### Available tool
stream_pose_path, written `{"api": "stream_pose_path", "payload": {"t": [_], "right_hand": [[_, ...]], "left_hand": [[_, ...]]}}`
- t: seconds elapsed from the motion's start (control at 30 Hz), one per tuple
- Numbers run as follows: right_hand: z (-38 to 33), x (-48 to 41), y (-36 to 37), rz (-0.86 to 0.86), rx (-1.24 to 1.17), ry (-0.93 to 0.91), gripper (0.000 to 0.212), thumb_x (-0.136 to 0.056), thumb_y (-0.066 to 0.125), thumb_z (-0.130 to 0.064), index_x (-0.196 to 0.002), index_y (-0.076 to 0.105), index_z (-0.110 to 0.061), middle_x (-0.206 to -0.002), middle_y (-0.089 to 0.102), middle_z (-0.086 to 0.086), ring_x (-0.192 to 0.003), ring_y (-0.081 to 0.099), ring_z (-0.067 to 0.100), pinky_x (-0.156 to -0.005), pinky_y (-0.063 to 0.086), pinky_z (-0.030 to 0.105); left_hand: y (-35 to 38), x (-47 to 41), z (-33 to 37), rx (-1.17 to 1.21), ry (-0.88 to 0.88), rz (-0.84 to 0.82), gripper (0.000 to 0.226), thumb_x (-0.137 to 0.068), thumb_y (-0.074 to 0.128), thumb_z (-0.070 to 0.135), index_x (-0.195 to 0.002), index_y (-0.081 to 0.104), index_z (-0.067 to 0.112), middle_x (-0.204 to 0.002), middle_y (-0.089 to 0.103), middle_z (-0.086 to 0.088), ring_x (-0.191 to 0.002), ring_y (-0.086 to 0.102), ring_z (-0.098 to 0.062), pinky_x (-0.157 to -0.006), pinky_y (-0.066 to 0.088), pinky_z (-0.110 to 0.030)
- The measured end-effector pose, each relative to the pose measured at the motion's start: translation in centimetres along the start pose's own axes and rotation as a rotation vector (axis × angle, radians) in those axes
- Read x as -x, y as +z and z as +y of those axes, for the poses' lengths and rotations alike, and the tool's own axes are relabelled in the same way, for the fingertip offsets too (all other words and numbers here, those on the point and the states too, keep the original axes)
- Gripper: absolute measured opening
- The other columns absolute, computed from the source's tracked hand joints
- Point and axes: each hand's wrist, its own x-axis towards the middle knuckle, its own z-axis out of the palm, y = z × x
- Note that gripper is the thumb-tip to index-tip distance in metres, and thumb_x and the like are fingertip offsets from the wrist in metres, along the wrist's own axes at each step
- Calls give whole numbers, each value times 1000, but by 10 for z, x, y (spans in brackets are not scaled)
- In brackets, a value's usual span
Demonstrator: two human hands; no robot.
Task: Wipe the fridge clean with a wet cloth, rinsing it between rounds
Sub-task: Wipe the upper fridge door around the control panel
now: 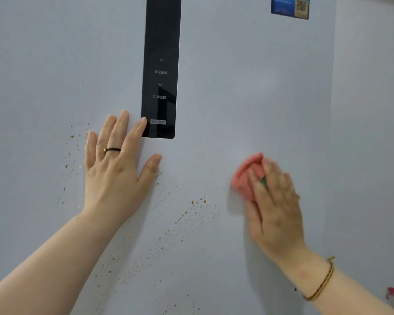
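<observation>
Our left grip lies flat and released on the fridge door, centre left; our right grip, also released, presses the pink cloth centre right.

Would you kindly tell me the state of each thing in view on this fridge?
Pale grey fridge door: dirty, spattered with brown spots.
Glossy black control panel: display dark, faint labels only.
Bunched pink cloth: pressed against the door under the right hand.
Left hand: flat on the door, fingers spread, wet-looking.
Right hand: fingers straight, pressing the cloth.
Blue rectangular sticker: stuck flat, upper right.
</observation>
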Motion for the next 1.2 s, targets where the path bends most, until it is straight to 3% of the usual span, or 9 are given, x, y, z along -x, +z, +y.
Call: {"api": "stream_pose_path", "payload": {"t": [0.07,0.2,0.43,0.57,0.67,0.77,0.93,1.1,1.2], "right_hand": [[-22,24,6,-47,-30,-210,42,-97,19,-23,-137,30,-17,-156,8,2,-144,6,14,-118,8,34],[-21,21,1,-133,-10,-538,42,-96,18,-16,-133,39,-17,-142,34,3,-143,11,17,-115,15,35],[-19,-28,7,108,-19,157,45,-85,31,-8,-130,36,-7,-138,40,21,-130,27,31,-114,9,32],[-71,31,18,-45,-20,-242,44,-95,15,-15,-136,31,-14,-154,12,10,-143,9,21,-117,9,36],[-76,30,12,-158,-42,-537,44,-94,16,-12,-130,40,-17,-145,35,6,-138,25,22,-115,17,35],[-61,-21,11,-35,-30,-331,41,-89,24,-9,-126,42,-14,-138,41,8,-128,37,24,-112,16,35],[-72,-64,18,92,-57,149,44,-86,31,-11,-130,36,-8,-138,41,22,-128,28,30,-114,5,33],[-137,-3,30,-80,-80,-239,39,-98,22,-26,-131,39,-13,-142,32,8,-140,18,21,-116,10,37],[-141,-2,31,-117,-37,-379,40,-98,19,-25,-132,38,-14,-141,34,6,-142,10,19,-115,9,37]], "left_hand": [[0,0,0,-8,6,-5,70,-79,21,54,-142,29,24,-153,18,-5,-137,2,-11,-105,-20,-12],[-1,-1,-2,-14,11,-9,69,-80,22,54,-141,29,23,-152,20,-5,-137,3,-13,-105,-20,-12],[4,0,1,-15,-16,2,71,-80,21,54,-142,28,20,-154,15,-5,-138,0,-14,-104,-22,-15],[2,0,1,-9,-10,-14,73,-78,20,55,-143,26,22,-154,13,-2,-139,0,-13,-103,-23,-14],[-1,1,-3,0,16,-19,70,-80,23,53,-142,28,21,-152,19,-2,-138,3,-12,-105,-20,-13],[-6,-1,-10,40,60,-27,66,-82,25,51,-141,30,21,-144,19,10,-133,3,0,-105,-16,-11],[-21,-2,-23,148,145,-89,52,-81,23,51,-131,19,39,-133,13,25,-121,1,19,-102,-10,-2],[-38,10,-52,209,82,-20,43,-85,29,40,-127,29,34,-132,24,19,-128,19,-2,-103,2,-4],[-52,17,-74,186,12,49,44,-84,30,39,-127,31,32,-133,23,17,-128,18,3,-103,1,-2]]}}
